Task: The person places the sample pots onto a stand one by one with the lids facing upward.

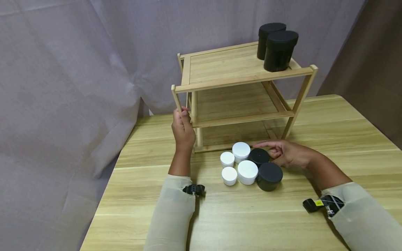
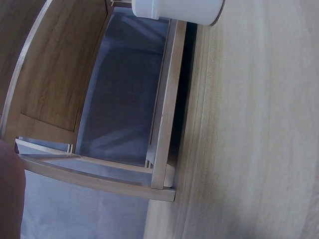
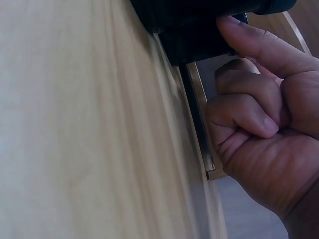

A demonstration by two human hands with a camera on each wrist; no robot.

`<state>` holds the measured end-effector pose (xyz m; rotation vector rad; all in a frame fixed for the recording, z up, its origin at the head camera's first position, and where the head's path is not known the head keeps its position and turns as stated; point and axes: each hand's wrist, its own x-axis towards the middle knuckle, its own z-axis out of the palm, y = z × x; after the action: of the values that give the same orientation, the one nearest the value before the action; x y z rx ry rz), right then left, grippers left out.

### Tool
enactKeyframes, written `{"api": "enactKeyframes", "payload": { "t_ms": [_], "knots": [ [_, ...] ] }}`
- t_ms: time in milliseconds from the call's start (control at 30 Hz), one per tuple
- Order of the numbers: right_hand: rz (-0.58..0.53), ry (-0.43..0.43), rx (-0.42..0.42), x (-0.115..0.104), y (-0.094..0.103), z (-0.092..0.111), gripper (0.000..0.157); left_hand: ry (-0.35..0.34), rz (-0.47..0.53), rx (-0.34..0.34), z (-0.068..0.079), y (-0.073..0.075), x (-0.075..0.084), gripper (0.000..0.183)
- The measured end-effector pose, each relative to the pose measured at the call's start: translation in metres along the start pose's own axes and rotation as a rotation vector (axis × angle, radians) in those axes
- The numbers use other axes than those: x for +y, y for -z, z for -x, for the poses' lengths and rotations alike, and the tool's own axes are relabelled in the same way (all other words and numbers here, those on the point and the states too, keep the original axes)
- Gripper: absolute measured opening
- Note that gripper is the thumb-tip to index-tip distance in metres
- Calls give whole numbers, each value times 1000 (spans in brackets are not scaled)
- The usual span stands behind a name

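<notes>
My left hand (image 1: 183, 129) grips the front left post of a wooden shelf rack (image 1: 245, 120), its fingers wrapped about the upright under the top shelf. At the rack's foot, my right hand (image 1: 290, 154) holds the rear black jar (image 1: 259, 156) between thumb and outstretched index finger, the other fingers curled in. A larger black jar (image 1: 270, 176) stands in front of it. Left of these are two bigger white jars (image 1: 247, 172) and two small white jars (image 1: 229, 175), all lidded and close together. In the right wrist view, the thumb (image 3: 259, 42) lies against black jar sides.
Two tall black containers (image 1: 280, 52) stand at the right end of the rack's top shelf. The rack sits on a wood-grain table (image 1: 226, 219), with a grey curtain (image 1: 78, 87) behind and to the left.
</notes>
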<state>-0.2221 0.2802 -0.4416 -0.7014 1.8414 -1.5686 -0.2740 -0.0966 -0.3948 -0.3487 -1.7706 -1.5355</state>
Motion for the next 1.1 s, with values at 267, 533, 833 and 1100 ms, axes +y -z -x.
{"api": "enactKeyframes", "payload": {
  "t_ms": [267, 533, 833, 1100],
  "knots": [
    [34, -53, 50, -2, -3, -2, 78, 2, 13, 4, 0, 0, -1, 77],
    [53, -53, 58, 0, -2, -2, 73, 6, 18, -3, -1, 1, 0, 80],
    [34, 4, 28, 0, 1, 4, 65, 10, 14, -2, 0, 0, -1, 80],
    [76, 0, 139, -6, 3, 14, 64, 15, 6, -8, 0, 1, -1, 80]
  ]
}}
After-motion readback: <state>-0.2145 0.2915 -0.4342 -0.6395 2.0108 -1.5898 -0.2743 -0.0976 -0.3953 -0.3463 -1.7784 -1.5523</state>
